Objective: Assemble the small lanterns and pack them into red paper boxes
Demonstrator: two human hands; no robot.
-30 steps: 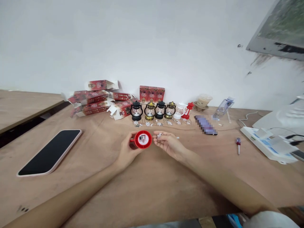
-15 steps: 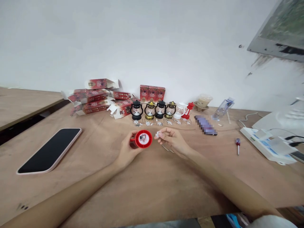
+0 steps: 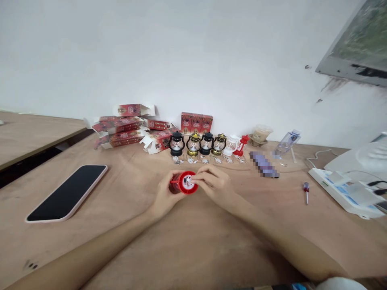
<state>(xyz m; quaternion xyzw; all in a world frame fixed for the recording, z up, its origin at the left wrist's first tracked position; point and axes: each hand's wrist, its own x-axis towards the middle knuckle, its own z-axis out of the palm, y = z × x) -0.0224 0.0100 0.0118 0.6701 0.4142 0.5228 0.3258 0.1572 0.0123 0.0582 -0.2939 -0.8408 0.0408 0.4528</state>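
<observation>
fitting the red lantern's base

my left hand (image 3: 165,196) grips the red lantern (image 3: 185,182) just above the worktop (image 3: 193,241); my right hand (image 3: 214,184) pinches a small white part into its open base, not yet closed. six lanterns (image 3: 206,144) stand finished behind.

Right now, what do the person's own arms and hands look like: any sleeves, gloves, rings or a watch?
Both forearms are bare from the lower frame edge to the wrist; no sleeve shows on them. The left hand and right hand wear no gloves, and no ring, watch or bracelet can be seen. A bit of pale grey cloth sits at the bottom right, by the right arm.
</observation>
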